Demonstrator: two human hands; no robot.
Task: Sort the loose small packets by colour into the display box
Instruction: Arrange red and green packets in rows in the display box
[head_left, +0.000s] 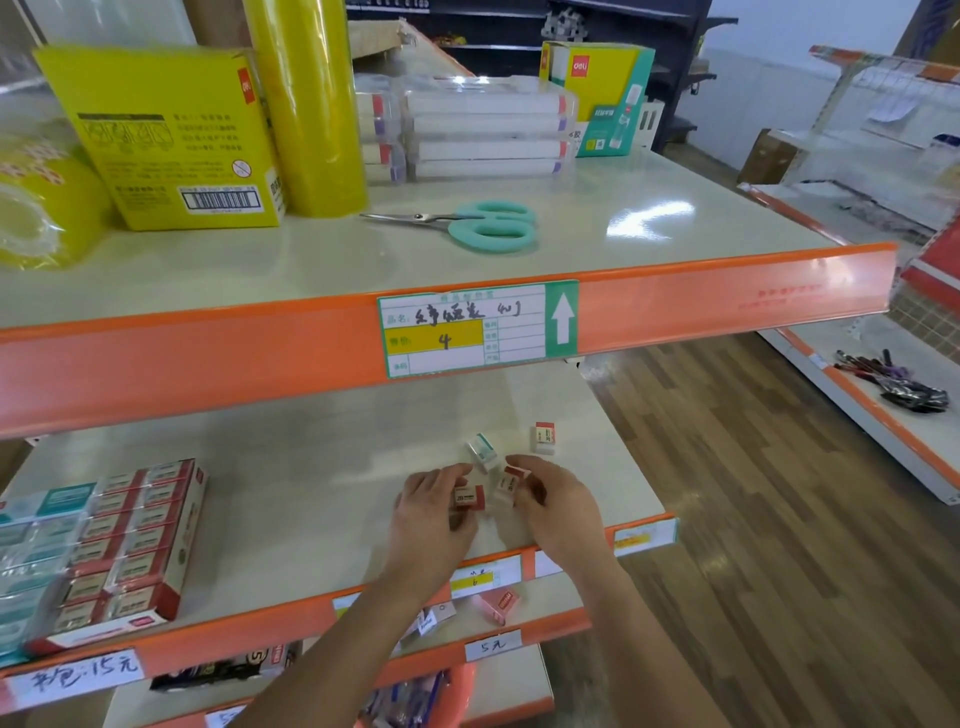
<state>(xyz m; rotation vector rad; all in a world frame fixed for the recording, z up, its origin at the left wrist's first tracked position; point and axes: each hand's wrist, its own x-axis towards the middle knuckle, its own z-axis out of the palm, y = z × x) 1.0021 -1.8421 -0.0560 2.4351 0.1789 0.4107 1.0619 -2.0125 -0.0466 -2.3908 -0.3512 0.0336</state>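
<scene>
On the middle shelf my left hand (434, 512) grips a small red-and-white packet (470, 497). My right hand (558, 506) pinches another red-and-white packet (508, 484) just beside it. A teal-and-white packet (482, 451) lies loose just behind my fingers. Further right a red-and-white packet (544, 437) stands upright on the shelf. The display box (171, 582) sits at the shelf's left end, with rows of red packets (130, 540) on its right side and teal packets (31, 545) on its left.
The upper shelf (675, 291) overhangs the work area and carries teal scissors (483, 226), yellow boxes and rolls. A pink packet (498, 605) lies on the shelf below. Wooden floor and another rack (883, 415) are to the right.
</scene>
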